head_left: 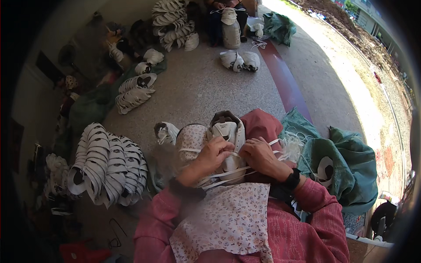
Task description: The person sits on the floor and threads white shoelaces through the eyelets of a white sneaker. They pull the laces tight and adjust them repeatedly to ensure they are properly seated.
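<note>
A white and beige shoe upper (226,131) rests on my lap, its dark collar opening pointing away from me. My left hand (211,154) bends over its left side, thumb and fingers pinched on a white shoelace (221,176). From the other side my right hand (262,156) closes on the lace at the middle of the upper, fingertips close to those of the left. Loose lace ends stretch out past both hands and hang across the front of the upper. Beneath my wrists lies a floral apron (219,219).
Stacked shoe uppers (109,164) stand on the floor at my left, with more rows (136,92) farther off. At right, a bundle of white laces (293,147) lies by a green sack (346,162). Across from me a seated person (215,19) handles another upper.
</note>
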The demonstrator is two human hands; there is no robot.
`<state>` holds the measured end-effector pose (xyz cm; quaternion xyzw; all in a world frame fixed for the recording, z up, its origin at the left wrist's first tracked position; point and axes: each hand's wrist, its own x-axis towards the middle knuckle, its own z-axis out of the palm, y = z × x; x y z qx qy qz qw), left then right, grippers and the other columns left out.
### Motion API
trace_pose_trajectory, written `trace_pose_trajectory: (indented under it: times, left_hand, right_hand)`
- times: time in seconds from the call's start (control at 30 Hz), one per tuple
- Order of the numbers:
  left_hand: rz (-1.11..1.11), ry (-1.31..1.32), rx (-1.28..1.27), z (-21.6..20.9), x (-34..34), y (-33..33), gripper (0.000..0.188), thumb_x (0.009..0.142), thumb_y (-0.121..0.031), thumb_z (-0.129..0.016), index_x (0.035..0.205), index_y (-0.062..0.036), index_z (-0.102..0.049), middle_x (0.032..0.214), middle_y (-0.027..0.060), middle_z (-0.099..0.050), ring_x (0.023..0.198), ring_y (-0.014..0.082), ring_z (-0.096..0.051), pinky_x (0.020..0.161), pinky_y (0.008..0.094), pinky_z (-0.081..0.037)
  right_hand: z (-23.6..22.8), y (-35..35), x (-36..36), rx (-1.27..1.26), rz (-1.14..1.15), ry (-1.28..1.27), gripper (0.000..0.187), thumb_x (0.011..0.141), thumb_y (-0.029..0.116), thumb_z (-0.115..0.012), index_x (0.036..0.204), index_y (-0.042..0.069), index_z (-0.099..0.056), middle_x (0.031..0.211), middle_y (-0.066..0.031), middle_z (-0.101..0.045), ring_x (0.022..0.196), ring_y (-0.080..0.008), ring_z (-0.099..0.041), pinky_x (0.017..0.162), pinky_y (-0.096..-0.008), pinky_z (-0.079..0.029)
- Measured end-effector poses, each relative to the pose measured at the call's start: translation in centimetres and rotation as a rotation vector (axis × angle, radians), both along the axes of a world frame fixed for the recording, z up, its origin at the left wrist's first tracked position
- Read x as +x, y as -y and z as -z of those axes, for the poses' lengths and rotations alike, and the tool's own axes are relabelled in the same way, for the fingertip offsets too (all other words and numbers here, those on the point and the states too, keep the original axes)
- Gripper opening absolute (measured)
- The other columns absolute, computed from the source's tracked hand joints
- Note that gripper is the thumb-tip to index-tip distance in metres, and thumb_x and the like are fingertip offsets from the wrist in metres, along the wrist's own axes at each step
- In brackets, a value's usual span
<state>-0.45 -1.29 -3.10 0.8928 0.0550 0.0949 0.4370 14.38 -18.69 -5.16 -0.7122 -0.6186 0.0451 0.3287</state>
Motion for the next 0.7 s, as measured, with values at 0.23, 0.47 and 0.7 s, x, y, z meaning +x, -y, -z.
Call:
trace_pose_trajectory:
  times: [0.23, 0.47, 0.7]
  left_hand:
    - [0.005, -0.085, -0.149, -0.1, 0.0, -0.1, 0.017, 0.091, -0.007, -0.066, 0.106, -0.0006, -0.070, 0.095, 0.0052, -0.055, 0.090, 0.0157, -0.058, 0.078, 0.0292, -0.048]
    - [-0.001, -0.068, -0.147, -0.3, 0.1, 0.2, 0.016, 0.090, -0.006, -0.066, 0.105, -0.0003, -0.070, 0.094, 0.0050, -0.055, 0.089, 0.0150, -0.058, 0.077, 0.0283, -0.048]
    - [0.000, 0.028, 0.048, -2.6, -0.1, -0.7, 0.013, 0.088, -0.006, -0.069, 0.100, -0.0013, -0.071, 0.092, 0.0093, -0.065, 0.084, 0.0201, -0.064, 0.073, 0.0313, -0.051]
  right_hand:
    - [-0.2, -0.3, -0.5, -0.070, 0.050, -0.170, 0.012, 0.082, 0.016, -0.064, 0.074, 0.007, -0.064, 0.074, -0.0108, -0.063, 0.075, -0.0288, -0.062, 0.075, -0.0418, -0.039]
    - [-0.2, -0.9, -1.5, -0.145, 0.162, -0.243, 0.016, 0.084, 0.020, -0.065, 0.075, 0.007, -0.064, 0.071, -0.0108, -0.062, 0.072, -0.0283, -0.062, 0.072, -0.0411, -0.036]
    - [-3.7, -1.4, 1.3, -0.040, -0.064, 0.215, 0.035, 0.077, 0.027, -0.077, 0.108, 0.013, -0.065, 0.094, -0.0058, -0.062, 0.097, -0.0244, -0.062, 0.084, -0.0394, -0.039]
